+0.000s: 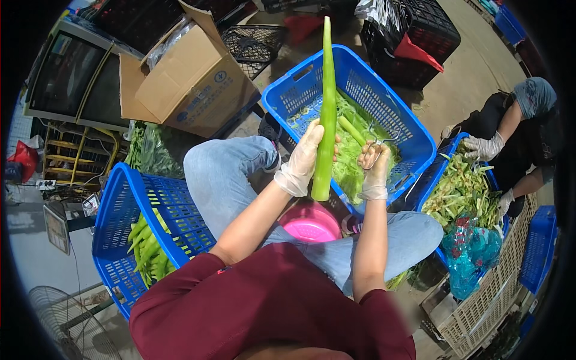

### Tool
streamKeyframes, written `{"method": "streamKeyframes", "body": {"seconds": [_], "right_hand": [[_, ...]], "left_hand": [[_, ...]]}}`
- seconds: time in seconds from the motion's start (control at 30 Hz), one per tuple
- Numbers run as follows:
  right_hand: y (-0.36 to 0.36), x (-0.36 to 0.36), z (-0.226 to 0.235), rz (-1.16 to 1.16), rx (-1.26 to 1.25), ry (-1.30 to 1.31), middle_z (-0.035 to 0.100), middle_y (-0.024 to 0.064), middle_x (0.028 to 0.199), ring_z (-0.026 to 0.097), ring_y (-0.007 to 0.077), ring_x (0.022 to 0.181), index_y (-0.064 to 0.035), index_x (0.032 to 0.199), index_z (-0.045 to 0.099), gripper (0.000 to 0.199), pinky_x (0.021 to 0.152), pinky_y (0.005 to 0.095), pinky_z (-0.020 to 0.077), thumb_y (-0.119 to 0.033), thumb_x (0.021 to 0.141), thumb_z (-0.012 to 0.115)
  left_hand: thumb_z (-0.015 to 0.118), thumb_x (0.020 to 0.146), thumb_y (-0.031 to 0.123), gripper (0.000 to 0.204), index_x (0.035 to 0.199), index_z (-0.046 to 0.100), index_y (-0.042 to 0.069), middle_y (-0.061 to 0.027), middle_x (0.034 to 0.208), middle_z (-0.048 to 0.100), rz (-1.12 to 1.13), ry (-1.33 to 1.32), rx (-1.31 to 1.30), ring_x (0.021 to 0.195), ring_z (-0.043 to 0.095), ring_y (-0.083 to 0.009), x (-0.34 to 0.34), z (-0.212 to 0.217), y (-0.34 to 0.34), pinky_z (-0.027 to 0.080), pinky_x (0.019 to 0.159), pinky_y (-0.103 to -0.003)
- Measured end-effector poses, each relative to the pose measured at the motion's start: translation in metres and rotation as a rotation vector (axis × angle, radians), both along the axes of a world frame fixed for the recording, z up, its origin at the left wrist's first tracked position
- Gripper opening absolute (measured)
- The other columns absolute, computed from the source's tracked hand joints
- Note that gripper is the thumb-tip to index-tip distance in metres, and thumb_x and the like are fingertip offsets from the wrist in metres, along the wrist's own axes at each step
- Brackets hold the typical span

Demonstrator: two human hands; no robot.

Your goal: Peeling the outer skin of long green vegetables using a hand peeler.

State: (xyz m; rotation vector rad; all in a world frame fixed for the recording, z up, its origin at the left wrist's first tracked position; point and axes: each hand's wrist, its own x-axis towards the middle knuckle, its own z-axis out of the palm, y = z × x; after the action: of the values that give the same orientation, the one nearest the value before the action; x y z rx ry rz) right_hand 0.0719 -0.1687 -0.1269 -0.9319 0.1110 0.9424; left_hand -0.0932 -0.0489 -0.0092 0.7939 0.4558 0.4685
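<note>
A: Largest item first; where is the work?

B: Blue perforated plastic crate (300, 93), with pale-green stringy shavings (348, 175) inside. A long, tapering, glossy green stem (329, 99) stands nearly upright above its near-left edge, thick end down.

A: Step in hand?

B: Judged to be peeling. Next move would call for the stem kept steady, perhaps turned.

A: Finger state?

B: Translucent-gloved left hand (300, 163): fingers wrapped round the stem's lower half. Translucent-gloved right hand (375, 167): fingers curled tight about a thin looped metal tool (380, 142), apart from the stem.
</note>
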Motion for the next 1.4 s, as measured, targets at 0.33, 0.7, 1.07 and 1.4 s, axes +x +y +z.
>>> {"method": "streamKeyframes", "body": {"seconds": [0.33, 0.7, 1.07, 1.4], "right_hand": [[0.003, -0.049, 0.137, -0.067, -0.66, -1.497, 0.064, 0.0136, 0.088, 0.06, 0.0279, 0.067, -0.0055, 0.111, 0.062, 0.031, 0.062, 0.0383, 0.0493, -0.032, 0.095, 0.061], [0.0, -0.037, 0.168, -0.142, -0.87, -1.455, 0.066, 0.0133, 0.089, 0.063, 0.0286, 0.069, -0.0049, 0.112, 0.063, 0.032, 0.063, 0.039, 0.0505, -0.031, 0.093, 0.064], [-0.009, -0.027, 0.169, -0.17, -0.93, -1.428, 0.064, 0.0118, 0.086, 0.064, 0.0307, 0.071, -0.008, 0.113, 0.063, 0.038, 0.063, 0.0429, 0.0506, -0.041, 0.094, 0.059], [-0.013, -0.048, 0.158, -0.11, -0.925, -1.45, 0.068, 0.0138, 0.086, 0.064, 0.0302, 0.066, -0.006, 0.109, 0.066, 0.03, 0.061, 0.0397, 0.0512, -0.029, 0.09, 0.066]], "left_hand": [[0.054, 0.1, 0.04, 0.058, 0.146, 0.039, 0.008, -0.0046, 0.1, 0.062, -0.095, 0.106, 0.079, 0.079, 0.059, -0.0111, 0.003, -0.014, -0.013, 0.051, 0.071, -0.025], [0.049, 0.104, 0.029, 0.05, 0.147, 0.04, 0.007, -0.0029, 0.101, 0.064, -0.21, 0.202, 0.264, 0.081, 0.054, -0.0067, 0.001, -0.027, -0.018, 0.045, 0.072, -0.022], [0.05, 0.104, 0.028, 0.051, 0.147, 0.04, 0.005, -0.0021, 0.103, 0.064, -0.301, 0.215, 0.273, 0.089, 0.055, -0.008, -0.002, -0.031, -0.02, 0.046, 0.08, -0.022], [0.052, 0.103, 0.029, 0.051, 0.147, 0.041, 0.005, -0.002, 0.104, 0.064, -0.257, 0.191, 0.273, 0.087, 0.056, -0.0076, -0.004, -0.035, -0.014, 0.046, 0.078, -0.022]]}}
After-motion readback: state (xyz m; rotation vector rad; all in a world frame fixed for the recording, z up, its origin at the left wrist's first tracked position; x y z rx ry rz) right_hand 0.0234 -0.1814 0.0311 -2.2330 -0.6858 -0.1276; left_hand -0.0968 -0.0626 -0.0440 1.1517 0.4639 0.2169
